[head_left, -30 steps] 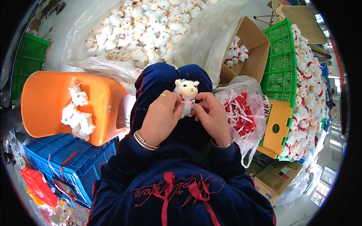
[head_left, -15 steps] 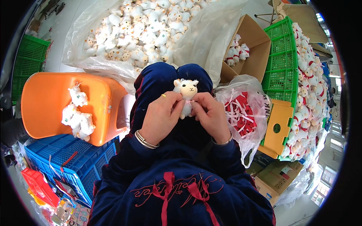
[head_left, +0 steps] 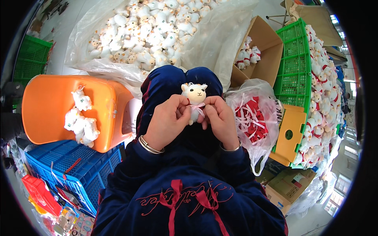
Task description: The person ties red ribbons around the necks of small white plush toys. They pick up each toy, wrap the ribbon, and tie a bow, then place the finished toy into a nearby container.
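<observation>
A small white plush sheep [head_left: 193, 94] sits upright between my hands above my lap, its face turned up. A pale pink ribbon [head_left: 197, 106] forms a bow at its neck, and a bit of red shows beside the neck on the left. My left hand [head_left: 167, 121] is closed, thumb and forefinger pinching the ribbon at the bow's left side. On the other side my right hand [head_left: 221, 119] is also closed, pinching the ribbon's right side. Fingers hide part of the sheep's body and the ribbon ends.
Several plush sheep [head_left: 82, 122] lie on an orange chair [head_left: 43, 106] at left. A clear plastic sheet [head_left: 208, 47] holds many more ahead. At right are a cardboard box [head_left: 269, 49], a bag of red and pink ribbons [head_left: 252, 120] and a green crate [head_left: 289, 78]. A blue crate [head_left: 75, 157] stands lower left.
The pink bow now shows spread out at the sheep's neck, where fingers covered most of it before. My hands have shifted slightly, with the right fingers lower.
</observation>
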Action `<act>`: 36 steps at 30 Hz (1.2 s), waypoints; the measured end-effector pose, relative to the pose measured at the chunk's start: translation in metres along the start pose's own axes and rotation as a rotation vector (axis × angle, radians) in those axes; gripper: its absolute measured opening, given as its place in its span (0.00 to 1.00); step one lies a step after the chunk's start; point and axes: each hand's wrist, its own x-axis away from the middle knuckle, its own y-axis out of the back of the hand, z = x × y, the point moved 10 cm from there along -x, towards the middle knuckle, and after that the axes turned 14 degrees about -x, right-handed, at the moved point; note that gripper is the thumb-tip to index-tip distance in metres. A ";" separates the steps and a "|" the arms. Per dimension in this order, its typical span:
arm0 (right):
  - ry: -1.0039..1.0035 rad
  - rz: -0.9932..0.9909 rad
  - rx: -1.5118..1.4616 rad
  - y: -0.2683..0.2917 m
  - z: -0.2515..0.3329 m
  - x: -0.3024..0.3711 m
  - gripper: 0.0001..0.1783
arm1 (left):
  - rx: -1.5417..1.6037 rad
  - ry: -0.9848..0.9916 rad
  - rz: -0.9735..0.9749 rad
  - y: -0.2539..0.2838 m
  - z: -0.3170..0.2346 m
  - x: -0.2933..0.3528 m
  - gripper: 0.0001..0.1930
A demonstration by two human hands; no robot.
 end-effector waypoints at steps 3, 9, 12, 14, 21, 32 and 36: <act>-0.035 0.024 -0.001 -0.004 0.004 0.002 0.06 | -0.036 -0.010 0.016 0.002 -0.002 -0.002 0.07; 0.033 0.030 0.095 -0.007 0.010 0.001 0.07 | -0.083 -0.061 0.039 0.002 -0.006 -0.003 0.05; 0.093 0.036 0.146 -0.006 0.012 0.001 0.08 | -0.127 -0.072 0.059 0.002 -0.008 -0.004 0.05; 0.135 0.047 0.198 -0.006 0.013 0.000 0.09 | -0.157 -0.112 0.059 0.002 -0.009 -0.003 0.04; 0.146 0.012 0.287 0.003 0.021 0.000 0.08 | 0.078 0.015 0.085 0.001 -0.004 -0.001 0.05; 0.119 -0.023 0.660 -0.012 0.054 0.001 0.05 | -0.173 -0.089 0.094 -0.001 -0.022 -0.002 0.05; 0.028 -0.090 0.528 -0.013 0.044 0.006 0.05 | -0.228 -0.146 0.076 -0.001 -0.026 0.000 0.04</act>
